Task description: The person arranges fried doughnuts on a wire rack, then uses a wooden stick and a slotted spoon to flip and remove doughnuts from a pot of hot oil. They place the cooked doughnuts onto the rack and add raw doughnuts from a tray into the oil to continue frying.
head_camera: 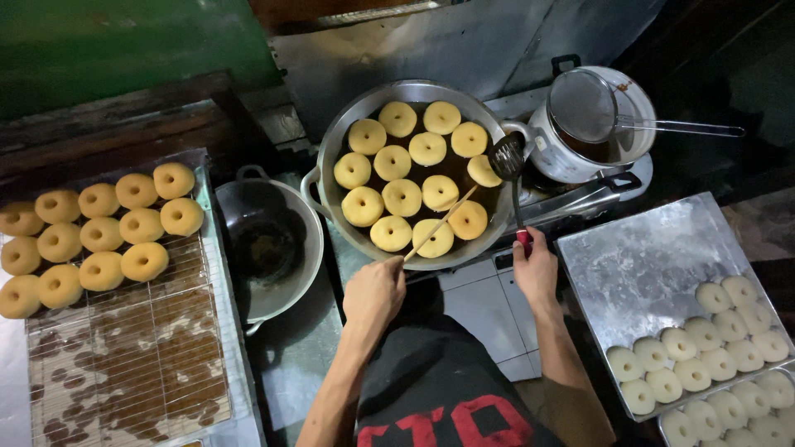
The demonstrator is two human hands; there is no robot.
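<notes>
Doughnuts (pixel 402 198) float in a frying pan (pixel 331 149) of oil as the left hand (pixel 374 291) grips a wooden stick (pixel 440 223) and the right hand (pixel 535 269) clasps a slotted skimmer (pixel 507 157), flanked by a cooling rack (pixel 132 348) of fried rings, an empty wok (pixel 269 240), and a raw-dough tray (pixel 646 265) cut off at the frame's edge.

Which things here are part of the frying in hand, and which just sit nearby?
In hand:
left hand with wooden stick
right hand with slotted spatula
frying pan of doughnuts

Nearby:
empty wok
fried doughnuts on wire rack
raw dough rings on metal tray
pot with strainer
</notes>
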